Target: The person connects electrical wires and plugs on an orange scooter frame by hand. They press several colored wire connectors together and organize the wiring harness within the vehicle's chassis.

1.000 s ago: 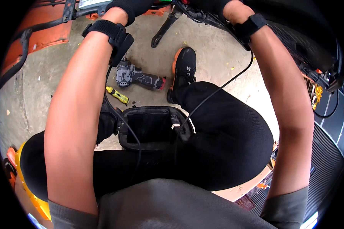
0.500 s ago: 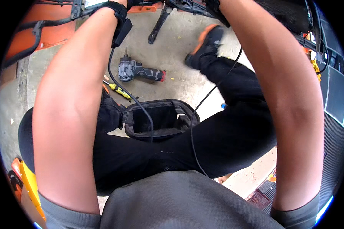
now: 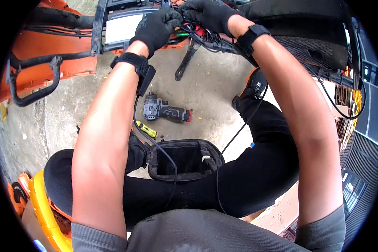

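Observation:
Both my hands wear black gloves and meet at the upper middle, over a bundle of wires (image 3: 193, 28) in an orange and black vehicle frame. My left hand (image 3: 157, 27) is closed, its fingertips pinched beside the bundle. My right hand (image 3: 208, 14) faces it with curled fingers at the wires. Whatever thin piece they grip is too small and covered to make out. A green connector (image 3: 182, 35) shows below the left fingers, and a red part (image 3: 200, 31) lies below the right hand.
A cordless driver (image 3: 166, 110) and a yellow-handled tool (image 3: 147, 129) lie on the concrete floor. An open black bin (image 3: 185, 178) stands between my legs. A black kickstand-like bar (image 3: 185, 63) juts down from the frame. Thin cables run from my wristbands. Yellow plastic (image 3: 44, 206) is at lower left.
My view has tilted up, so both gloved hands and the wires now show fully. The driver and bin sit lower in the picture. My foot on the right has shifted outward.

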{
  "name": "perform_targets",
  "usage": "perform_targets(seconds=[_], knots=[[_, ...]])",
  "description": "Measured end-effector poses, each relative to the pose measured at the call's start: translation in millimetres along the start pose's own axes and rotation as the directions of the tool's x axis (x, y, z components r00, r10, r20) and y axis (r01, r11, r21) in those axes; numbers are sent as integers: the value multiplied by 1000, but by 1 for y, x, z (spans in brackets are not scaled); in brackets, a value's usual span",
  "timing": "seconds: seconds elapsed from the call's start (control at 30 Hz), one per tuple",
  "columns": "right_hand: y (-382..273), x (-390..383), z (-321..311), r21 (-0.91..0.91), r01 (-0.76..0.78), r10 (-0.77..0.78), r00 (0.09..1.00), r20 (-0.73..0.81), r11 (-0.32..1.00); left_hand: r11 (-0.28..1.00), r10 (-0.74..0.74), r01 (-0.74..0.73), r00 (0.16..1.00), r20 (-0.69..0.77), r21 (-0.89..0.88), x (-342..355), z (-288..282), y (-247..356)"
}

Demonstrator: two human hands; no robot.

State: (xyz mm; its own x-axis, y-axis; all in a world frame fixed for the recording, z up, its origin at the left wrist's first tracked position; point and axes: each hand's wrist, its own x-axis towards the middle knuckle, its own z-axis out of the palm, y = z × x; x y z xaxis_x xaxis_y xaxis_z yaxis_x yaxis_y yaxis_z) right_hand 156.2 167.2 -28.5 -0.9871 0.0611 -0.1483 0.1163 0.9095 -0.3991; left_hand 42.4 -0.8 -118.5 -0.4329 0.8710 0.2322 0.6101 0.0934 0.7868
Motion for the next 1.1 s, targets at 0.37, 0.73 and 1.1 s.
perform_targets(seconds=[0.37, 0.73, 1.1], knots=[[33, 8, 35, 31, 88, -79, 970, -229, 996, 915, 375, -365, 927, -30, 173, 12, 5, -27], [9, -9, 15, -222, 92, -109, 992, -66, 971, 992, 62, -63, 998, -14, -109, 7, 3, 5], [11, -4, -19, -208, 124, -119, 992, 35, 970, 986, -128, 124, 992, -23, -114, -4, 0, 29]])
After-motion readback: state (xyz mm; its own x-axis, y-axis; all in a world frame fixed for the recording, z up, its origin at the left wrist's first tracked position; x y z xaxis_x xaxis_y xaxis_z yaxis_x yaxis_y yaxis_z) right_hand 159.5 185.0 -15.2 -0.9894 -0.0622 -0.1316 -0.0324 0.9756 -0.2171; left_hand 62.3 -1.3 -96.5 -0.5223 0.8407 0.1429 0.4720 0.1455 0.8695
